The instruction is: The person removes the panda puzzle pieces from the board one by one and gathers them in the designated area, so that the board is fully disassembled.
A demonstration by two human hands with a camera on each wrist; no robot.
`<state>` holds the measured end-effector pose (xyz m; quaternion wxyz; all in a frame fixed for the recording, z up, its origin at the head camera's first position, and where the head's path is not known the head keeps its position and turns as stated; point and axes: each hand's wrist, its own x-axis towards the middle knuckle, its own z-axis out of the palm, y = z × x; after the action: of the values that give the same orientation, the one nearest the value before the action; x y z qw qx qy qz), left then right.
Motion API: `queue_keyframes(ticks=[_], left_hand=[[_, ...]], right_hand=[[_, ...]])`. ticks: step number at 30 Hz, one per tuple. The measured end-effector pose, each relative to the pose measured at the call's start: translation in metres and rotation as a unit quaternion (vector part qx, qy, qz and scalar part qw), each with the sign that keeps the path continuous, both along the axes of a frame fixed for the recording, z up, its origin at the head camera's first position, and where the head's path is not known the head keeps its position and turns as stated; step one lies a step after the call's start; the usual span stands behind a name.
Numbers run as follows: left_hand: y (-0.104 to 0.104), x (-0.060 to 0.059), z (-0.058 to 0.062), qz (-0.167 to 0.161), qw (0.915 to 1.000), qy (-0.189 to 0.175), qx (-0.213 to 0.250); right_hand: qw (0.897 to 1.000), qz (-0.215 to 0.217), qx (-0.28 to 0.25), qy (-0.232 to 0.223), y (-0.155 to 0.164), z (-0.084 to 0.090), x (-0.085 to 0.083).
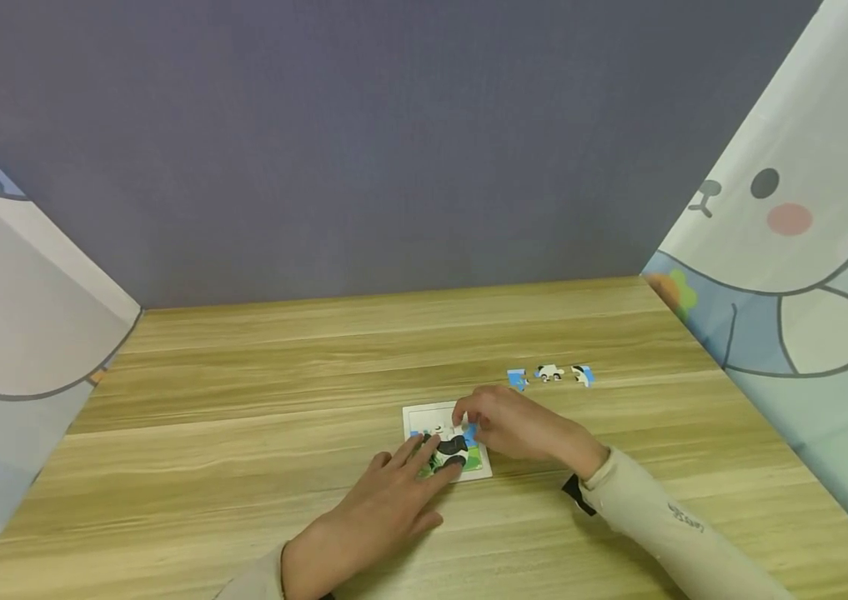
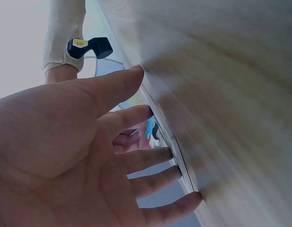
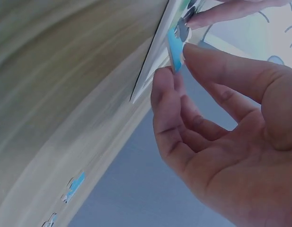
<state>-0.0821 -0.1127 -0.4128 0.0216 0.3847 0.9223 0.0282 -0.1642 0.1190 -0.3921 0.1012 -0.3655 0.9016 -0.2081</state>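
A small white-framed jigsaw puzzle board (image 1: 410,418) lies on the wooden table, partly filled with pieces showing a black-and-white panda (image 1: 454,447) on green and blue. My left hand (image 1: 386,504) rests its spread, fairly straight fingertips on the board's lower left part. At the board's upper right, my right hand (image 1: 514,423) pinches a blue puzzle piece (image 3: 174,51) between thumb and fingers. In the right wrist view that piece stands tilted over the board, beside the filled part; its lower edge is hard to make out. The bare white upper part of the board shows.
Beyond my right hand lie three loose puzzle pieces: a blue one (image 1: 516,378), a panda-face one (image 1: 549,372) and a blue-and-white one (image 1: 584,375). A dark grey panel (image 1: 393,150) stands at the table's back. Cartoon-printed sheets (image 1: 791,292) flank both sides.
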Motion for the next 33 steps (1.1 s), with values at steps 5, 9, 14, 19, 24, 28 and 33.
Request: queue_keyframes(ticks=[5,9,14,19,24,28,33], left_hand=[[0.0,0.0,0.0,-0.001,1.0,0.007,-0.002],[0.0,0.001,0.0,-0.001,0.9999,0.014,-0.002],[0.0,0.002,0.0,0.001,0.9999,0.015,0.002],[-0.001,0.003,-0.002,-0.004,0.9999,0.014,0.007],[-0.003,0.002,-0.002,0.002,0.9999,0.011,-0.002],[-0.002,0.0,-0.001,0.005,1.0,-0.006,-0.002],[-0.002,0.0,-0.001,0.004,0.9996,-0.024,-0.014]], right_hand=[[1.0,0.011,-0.013,0.006,0.0,-0.002,-0.002],[0.999,0.007,-0.03,-0.01,0.001,-0.003,-0.002],[0.998,-0.013,-0.041,-0.043,0.004,0.0,-0.001],[0.997,-0.031,-0.041,-0.058,0.006,0.005,0.001],[0.998,-0.031,-0.044,-0.04,0.006,0.012,0.0],[0.998,-0.041,-0.037,-0.02,0.008,0.017,-0.001],[0.998,-0.047,-0.043,-0.009,0.013,0.018,0.0]])
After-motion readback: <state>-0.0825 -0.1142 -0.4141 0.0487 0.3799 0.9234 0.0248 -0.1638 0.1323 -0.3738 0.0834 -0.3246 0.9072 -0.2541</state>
